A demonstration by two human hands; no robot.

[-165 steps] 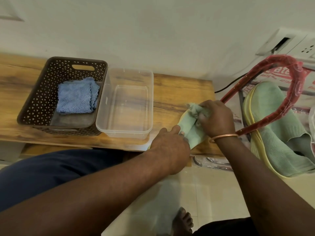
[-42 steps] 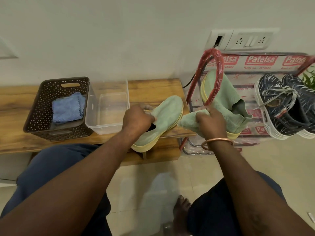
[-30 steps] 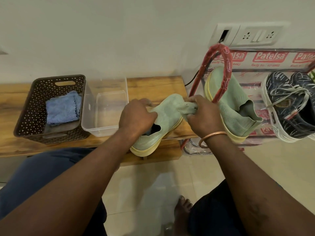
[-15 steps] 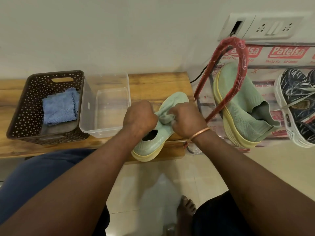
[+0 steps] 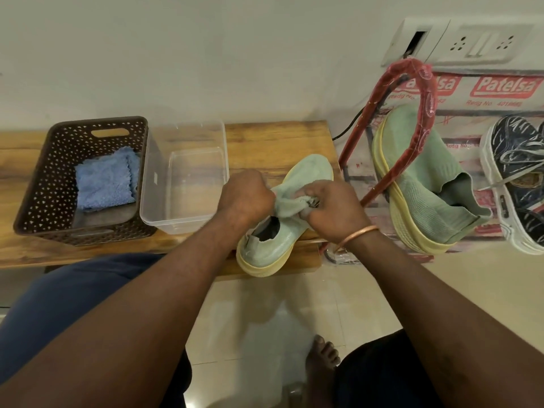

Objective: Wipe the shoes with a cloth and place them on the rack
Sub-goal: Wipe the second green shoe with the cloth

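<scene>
A pale green shoe [image 5: 306, 175] with a yellow sole sits at the right end of the wooden bench [image 5: 276, 139], its heel over the front edge. My left hand [image 5: 245, 195] grips the shoe near its opening. My right hand [image 5: 332, 210] holds a bunched pale green cloth [image 5: 290, 204] against the shoe's upper. The matching green shoe [image 5: 424, 184] stands on the red-framed rack [image 5: 425, 83] to the right.
A brown perforated basket [image 5: 47, 184] holding a blue cloth [image 5: 104, 182] and a clear plastic tub [image 5: 185, 178] sit on the bench to the left. Dark patterned sneakers [image 5: 518, 178] occupy the rack's right side. My bare foot [image 5: 321, 357] rests on the tiled floor.
My right hand has carried the cloth from the shoe's toe back toward its opening, close to my left hand. The shoe stays on the bench; the view has drifted slightly.
</scene>
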